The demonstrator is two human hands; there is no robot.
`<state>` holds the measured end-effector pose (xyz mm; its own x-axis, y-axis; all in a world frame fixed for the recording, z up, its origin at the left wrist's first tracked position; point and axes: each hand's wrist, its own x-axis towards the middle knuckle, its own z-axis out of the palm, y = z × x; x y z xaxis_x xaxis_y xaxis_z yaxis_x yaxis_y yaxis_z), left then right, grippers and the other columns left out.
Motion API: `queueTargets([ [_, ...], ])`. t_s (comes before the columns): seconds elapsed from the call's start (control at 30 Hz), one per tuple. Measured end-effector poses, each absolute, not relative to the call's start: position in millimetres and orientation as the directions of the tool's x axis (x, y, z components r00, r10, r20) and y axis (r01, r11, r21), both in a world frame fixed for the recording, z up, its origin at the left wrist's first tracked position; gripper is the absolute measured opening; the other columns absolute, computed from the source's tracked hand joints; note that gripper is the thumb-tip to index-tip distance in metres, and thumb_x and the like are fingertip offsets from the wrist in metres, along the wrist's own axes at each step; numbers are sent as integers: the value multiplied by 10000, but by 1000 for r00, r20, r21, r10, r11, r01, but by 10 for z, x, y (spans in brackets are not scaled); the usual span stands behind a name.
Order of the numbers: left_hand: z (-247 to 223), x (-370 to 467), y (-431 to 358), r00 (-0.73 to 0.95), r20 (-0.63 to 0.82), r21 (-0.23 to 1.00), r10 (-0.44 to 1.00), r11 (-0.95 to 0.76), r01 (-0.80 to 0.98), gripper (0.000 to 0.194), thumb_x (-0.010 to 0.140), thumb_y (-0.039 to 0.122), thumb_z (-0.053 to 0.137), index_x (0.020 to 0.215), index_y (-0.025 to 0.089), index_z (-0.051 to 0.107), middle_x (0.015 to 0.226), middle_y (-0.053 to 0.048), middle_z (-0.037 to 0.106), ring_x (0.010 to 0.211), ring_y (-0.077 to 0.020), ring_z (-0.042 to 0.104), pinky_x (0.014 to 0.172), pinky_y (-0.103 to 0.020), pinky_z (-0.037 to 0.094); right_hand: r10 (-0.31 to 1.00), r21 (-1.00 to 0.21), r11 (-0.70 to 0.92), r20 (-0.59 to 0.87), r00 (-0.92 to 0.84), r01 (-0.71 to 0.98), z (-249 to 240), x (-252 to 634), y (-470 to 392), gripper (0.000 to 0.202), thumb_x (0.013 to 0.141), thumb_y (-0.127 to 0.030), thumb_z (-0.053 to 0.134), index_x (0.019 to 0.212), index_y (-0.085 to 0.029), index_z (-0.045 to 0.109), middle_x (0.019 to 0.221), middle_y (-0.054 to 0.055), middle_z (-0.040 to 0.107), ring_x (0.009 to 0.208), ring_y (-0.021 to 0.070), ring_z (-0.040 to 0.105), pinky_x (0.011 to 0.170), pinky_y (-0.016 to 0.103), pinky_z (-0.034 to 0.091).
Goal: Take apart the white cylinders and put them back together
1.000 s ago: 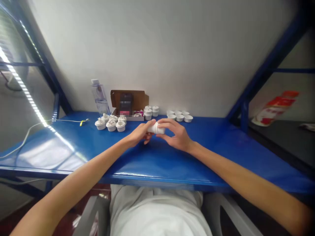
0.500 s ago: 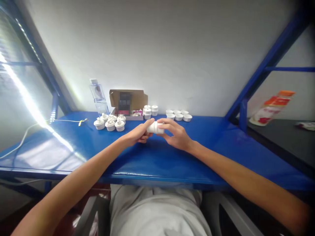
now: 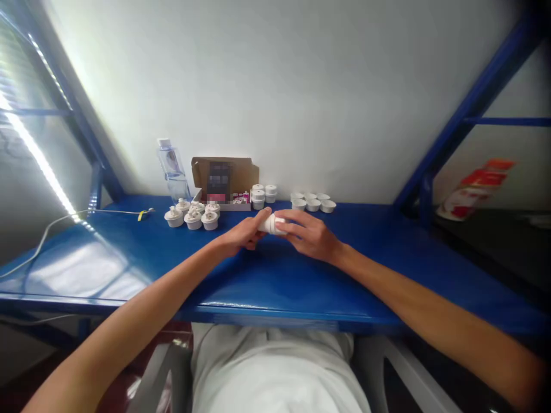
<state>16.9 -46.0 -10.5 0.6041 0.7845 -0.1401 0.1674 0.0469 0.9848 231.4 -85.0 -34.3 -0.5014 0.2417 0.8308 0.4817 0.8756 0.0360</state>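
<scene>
Between my two hands, above the blue table, is a small white plastic lidded cup (image 3: pixel 269 224), tipped on its side. My left hand (image 3: pixel 247 231) is closed round its left end, thumb along the top. From the other side, the fingers of my right hand (image 3: pixel 310 234) grip the wider right end, covering much of it. Several white lidded cups with knobbed tops (image 3: pixel 193 218) stand to the left. Behind my hands are plain white lidded cups (image 3: pixel 258 199), and a group of open white cups (image 3: pixel 313 205) sits to the right.
An open cardboard box (image 3: pixel 247 175) with small packets stands against the wall, beside a clear plastic bottle (image 3: pixel 173 172). A white cable (image 3: pixel 47 229) runs over the left of the blue table (image 3: pixel 293 287). A red-and-white bottle (image 3: pixel 473 189) stands on a dark surface at right.
My right hand has turned slightly, its fingers shifting over the end of the white cup. My left hand stays round the other end. The other things have not moved.
</scene>
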Motion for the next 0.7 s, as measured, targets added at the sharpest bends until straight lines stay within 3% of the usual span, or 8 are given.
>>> queueTargets([
  [0.43,-123,121,-435,639,-171,983,750,89,158,613,816,776,560,671,190,452,592,60,294,468,-53,159,417,-229,110,347,-68,846,823,-450,528,-398,2281,-873,223,921,-266,700,1143,-262,685,1232,92,716,1132,258,699,975,416,606],
  [0.57,-157,133,-433,696,-162,987,700,125,105,566,824,726,605,766,169,529,605,75,282,483,-54,182,438,-207,150,480,-286,808,826,-295,515,-445,2230,-875,345,819,-386,810,1095,-223,680,1023,79,756,877,251,754,799,393,663],
  [0.7,-178,159,-447,736,-67,995,674,98,1,527,850,663,624,868,138,590,651,39,410,551,-81,356,520,-217,339,634,-511,729,754,-170,456,-470,2189,-873,388,771,-442,842,1036,-210,679,888,47,758,729,232,758,689,367,677],
])
